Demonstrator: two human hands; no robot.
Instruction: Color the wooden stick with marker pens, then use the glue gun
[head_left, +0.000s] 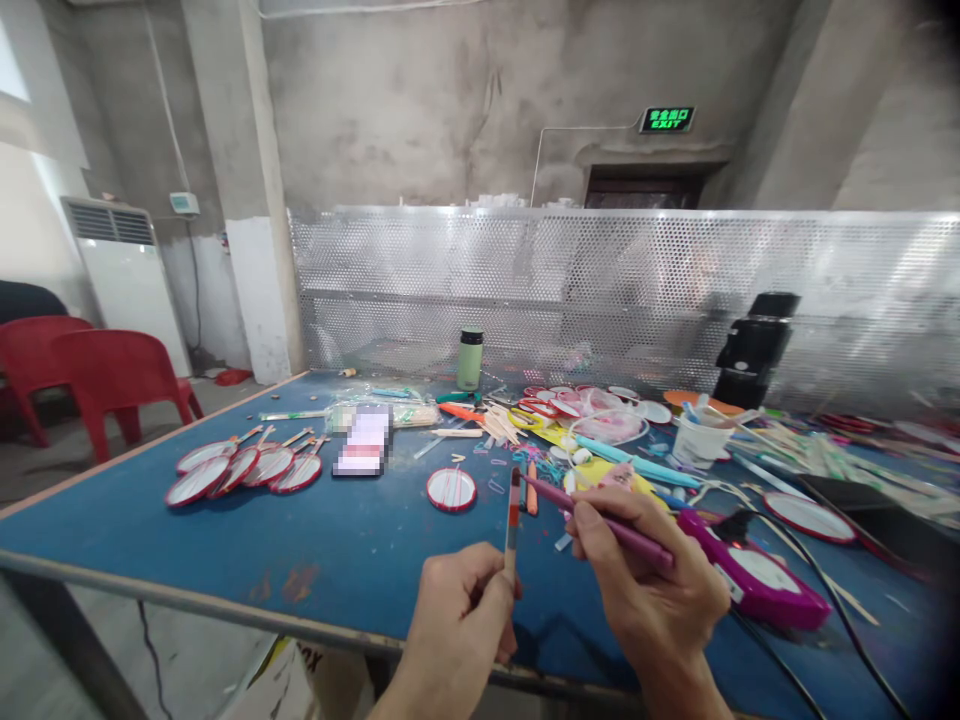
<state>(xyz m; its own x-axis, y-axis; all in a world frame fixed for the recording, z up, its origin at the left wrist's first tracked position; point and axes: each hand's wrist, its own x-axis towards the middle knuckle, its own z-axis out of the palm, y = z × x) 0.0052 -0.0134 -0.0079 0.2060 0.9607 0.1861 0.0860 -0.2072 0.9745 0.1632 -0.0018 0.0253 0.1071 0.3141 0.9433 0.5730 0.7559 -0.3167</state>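
Note:
My left hand point(466, 610) is closed around the lower end of a flat wooden craft stick point(511, 535), which stands upright. Its upper part is coloured orange and dark brown. In my right hand point(649, 575) is a slim magenta pen point(637, 540), gripped as for writing. The pen's tip is at the stick's dark top end; whether they touch, I cannot tell. Just behind lies an orange crayon-like piece point(532, 490). To the left of the stick, a round white disc with a red rim point(451, 490) lies on the blue table point(337, 565).
Several red-rimmed discs point(199, 480) with sticks lie at left, beside a phone point(364, 445). A green bottle point(470, 360) stands at the back. Right of my hands are a magenta power strip point(780, 590), black cables and a white cup point(699, 442) amid clutter.

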